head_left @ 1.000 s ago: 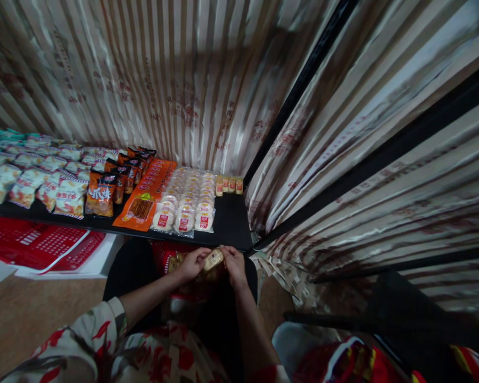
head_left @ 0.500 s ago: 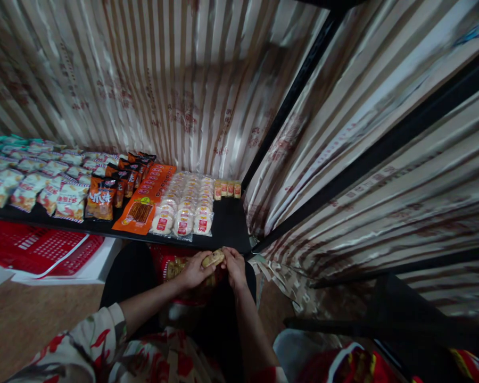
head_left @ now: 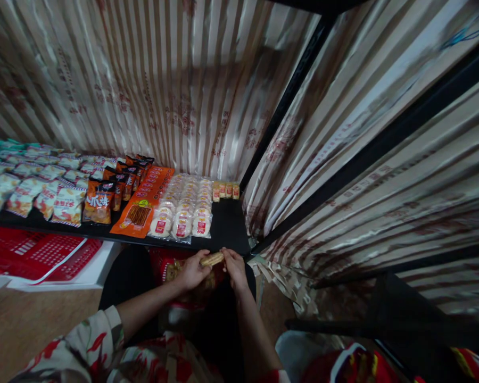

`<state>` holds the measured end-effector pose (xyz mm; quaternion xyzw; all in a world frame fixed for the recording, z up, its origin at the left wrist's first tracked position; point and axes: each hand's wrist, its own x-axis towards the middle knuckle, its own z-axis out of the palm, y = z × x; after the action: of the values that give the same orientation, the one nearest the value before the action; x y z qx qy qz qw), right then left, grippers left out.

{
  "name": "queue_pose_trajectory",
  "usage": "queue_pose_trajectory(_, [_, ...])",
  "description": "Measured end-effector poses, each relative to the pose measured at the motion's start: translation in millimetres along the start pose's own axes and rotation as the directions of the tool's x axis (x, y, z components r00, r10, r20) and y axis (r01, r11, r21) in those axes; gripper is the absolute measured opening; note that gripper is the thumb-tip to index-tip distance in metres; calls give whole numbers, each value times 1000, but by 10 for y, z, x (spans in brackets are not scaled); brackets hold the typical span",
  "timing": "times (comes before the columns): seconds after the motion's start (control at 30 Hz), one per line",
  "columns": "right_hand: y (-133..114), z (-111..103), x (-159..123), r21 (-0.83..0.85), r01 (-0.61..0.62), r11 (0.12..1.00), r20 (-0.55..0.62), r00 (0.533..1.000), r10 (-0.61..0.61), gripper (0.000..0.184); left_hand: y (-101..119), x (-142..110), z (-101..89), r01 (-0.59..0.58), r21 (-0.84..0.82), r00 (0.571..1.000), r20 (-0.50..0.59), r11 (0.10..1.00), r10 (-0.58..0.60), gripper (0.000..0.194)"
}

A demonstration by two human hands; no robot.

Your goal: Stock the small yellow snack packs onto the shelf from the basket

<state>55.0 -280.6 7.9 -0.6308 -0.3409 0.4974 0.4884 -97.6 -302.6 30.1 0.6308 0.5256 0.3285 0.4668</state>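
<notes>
A small oblong, yellowish wrapped snack (head_left: 212, 259) lies between my two hands, just in front of the shelf edge. My left hand (head_left: 194, 272) is closed on its left end. The fingertips of my right hand (head_left: 234, 266) pinch the other end. Below my hands, between my knees, a red basket (head_left: 156, 259) holds more yellowish packets (head_left: 173, 268), partly hidden by my forearms. Several small upright yellow packs with red labels (head_left: 225, 191) stand at the shelf's right end. Rows of round white wrapped cakes (head_left: 182, 223) lie to their left.
The black shelf (head_left: 227, 223) also carries an orange snack packet (head_left: 133, 213), orange-black bags (head_left: 98, 202) and white snack bags (head_left: 68, 205). Black metal bars (head_left: 287, 101) rise at the right before a striped curtain (head_left: 163, 80). A red basket (head_left: 69, 260) sits below the shelf, left.
The snack has turned slightly between my fingers, showing a narrower side. My hands stay in nearly the same place. The view has shifted a little.
</notes>
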Motion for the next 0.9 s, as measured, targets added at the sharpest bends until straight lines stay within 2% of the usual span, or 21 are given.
queue_pose_trajectory(0.17, [38,-45,29,-176,85,981,-45,994,-95,39,29,47,-20,-10,-8,1000,21,1000,10,20])
queue_pose_trajectory(0.33, [50,-57,34,-312,156,937,-82,978,-190,36,4,120,-13,71,-134,994,97,988,-59,21])
queue_pose_trajectory(0.57, [68,-18,15,-185,168,968,-53,982,-181,46,-19,247,-34,81,-197,991,117,977,-59,25])
queue_pose_trajectory(0.8, [44,36,-47,18,142,990,-7,990,-142,50,30,318,-63,126,-152,984,147,980,-103,33])
queue_pose_trajectory(0.9, [24,45,-69,31,131,991,11,991,-131,49,69,348,-93,144,-129,977,178,981,-120,39])
